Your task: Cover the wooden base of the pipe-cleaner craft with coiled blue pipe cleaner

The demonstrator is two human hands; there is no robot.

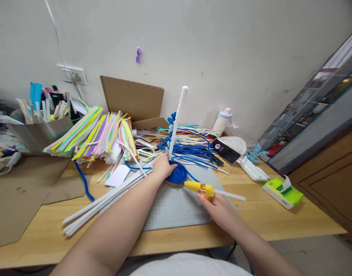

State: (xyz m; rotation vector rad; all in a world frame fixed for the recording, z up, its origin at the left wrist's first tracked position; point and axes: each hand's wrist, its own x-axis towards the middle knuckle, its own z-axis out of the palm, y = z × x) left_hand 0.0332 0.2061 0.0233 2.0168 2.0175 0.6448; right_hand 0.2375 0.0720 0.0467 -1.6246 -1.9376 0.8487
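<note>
My left hand (pixel 162 168) is closed on the left edge of a round base (pixel 178 175), whose top is covered with coiled blue pipe cleaner. From its far side rises a white wrapped post (pixel 179 117), tilted slightly right. Curly blue pipe-cleaner pieces (pixel 170 124) show beside the post; whether they are attached, I cannot tell. My right hand (pixel 220 210) grips a yellow hot glue gun (pixel 197 186), its nozzle close to the base's right edge. A translucent glue stick (pixel 231 195) juts out of the gun's back. A blue strand (pixel 194 177) trails from the base.
Under the work lies a grey cutting mat (pixel 176 214). White rods (pixel 107 205) and bundled pastel pipe cleaners (pixel 101 134) are at left, loose blue pipe cleaners (pixel 195 147) behind. A phone (pixel 226 150) and a green tissue pack (pixel 283 193) lie to the right. Cardboard (pixel 132 96) leans on the wall.
</note>
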